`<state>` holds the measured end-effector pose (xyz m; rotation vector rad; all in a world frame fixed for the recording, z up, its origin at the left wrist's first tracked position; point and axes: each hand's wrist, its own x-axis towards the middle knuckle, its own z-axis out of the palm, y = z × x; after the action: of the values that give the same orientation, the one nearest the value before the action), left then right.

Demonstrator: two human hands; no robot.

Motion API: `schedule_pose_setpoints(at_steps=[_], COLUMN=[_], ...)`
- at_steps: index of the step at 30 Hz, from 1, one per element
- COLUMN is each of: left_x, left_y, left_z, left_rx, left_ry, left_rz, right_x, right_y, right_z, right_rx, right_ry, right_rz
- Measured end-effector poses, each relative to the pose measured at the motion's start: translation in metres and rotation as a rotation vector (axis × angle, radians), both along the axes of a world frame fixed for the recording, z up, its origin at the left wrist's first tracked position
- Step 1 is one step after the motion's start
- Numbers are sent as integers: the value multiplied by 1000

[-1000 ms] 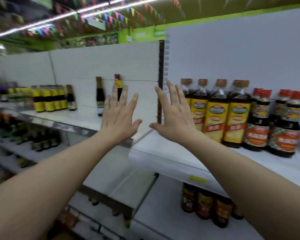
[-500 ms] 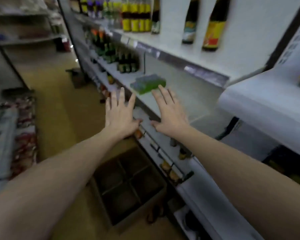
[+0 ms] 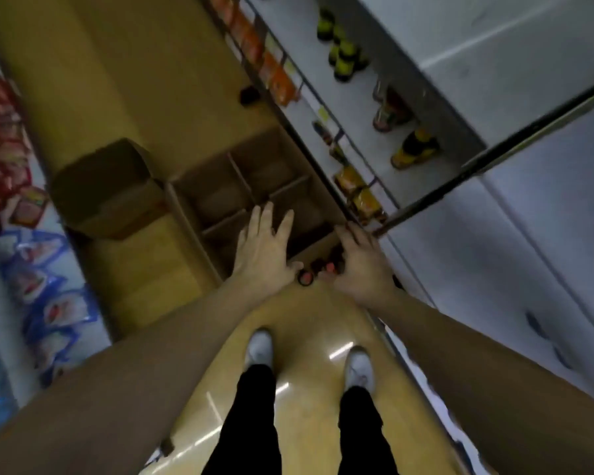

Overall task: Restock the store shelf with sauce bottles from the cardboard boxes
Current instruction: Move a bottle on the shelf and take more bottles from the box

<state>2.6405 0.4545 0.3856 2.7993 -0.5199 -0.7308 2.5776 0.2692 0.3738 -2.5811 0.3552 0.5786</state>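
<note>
Two big things fill my view: the white metal store shelf (image 3: pixel 494 80) running down my right side, and the glossy tan floor (image 3: pixel 309 323) under me. On the floor, against the foot of the shelf, sits the open brown cardboard box with dividers (image 3: pixel 189 217). Its far compartments show only bare cardboard bottoms. Just left of it stands a second brown cardboard box (image 3: pixel 107 190), flaps folded. Along the far left lie red packets (image 3: pixel 0 132) and blue-and-white bags (image 3: pixel 48 303), both blurred.

My left hand (image 3: pixel 263 248) hovers over the divided box, fingers straight and spread, holding nothing. My right hand (image 3: pixel 360 265) is beside it but apart. Its fingers bend down at the box's near right corner, and I cannot tell whether they grip anything. Between my hands show the red-capped dark sauce bottles (image 3: pixel 306 277), standing in the box's nearest compartment. On the shelf stand dark bottles with yellow labels (image 3: pixel 414 150) and smaller green-capped bottles (image 3: pixel 343 60).
</note>
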Motion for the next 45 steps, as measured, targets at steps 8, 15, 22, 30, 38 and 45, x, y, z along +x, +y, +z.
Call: schedule_pose_setpoints(at_steps=[8,15,22,30,38,45], left_x=[-55,-69,-48,-31,-11,6], left_y=[-7,-10,-44,-67,-71,-83], left_z=[-210,-382,-467,-488,-492,-502], left_rx=[-42,-117,-400,-865,-1029,-923], left_ry=[192,438,757,1283,1317,1393], left_rz=[110,280,1082,1745,1847,1778], right_x=[-51,-51,-29,26,49,72], right_y=[-10,-28,-50,-58,-60,-52], right_z=[-216,-371,-452,-456,-449,-439], right_rx=[169,251,518,747,885,970], right_ry=[80,65,97,462,615,625], right_rz=[-289,-428,-735,-1220,-1342,-1399])
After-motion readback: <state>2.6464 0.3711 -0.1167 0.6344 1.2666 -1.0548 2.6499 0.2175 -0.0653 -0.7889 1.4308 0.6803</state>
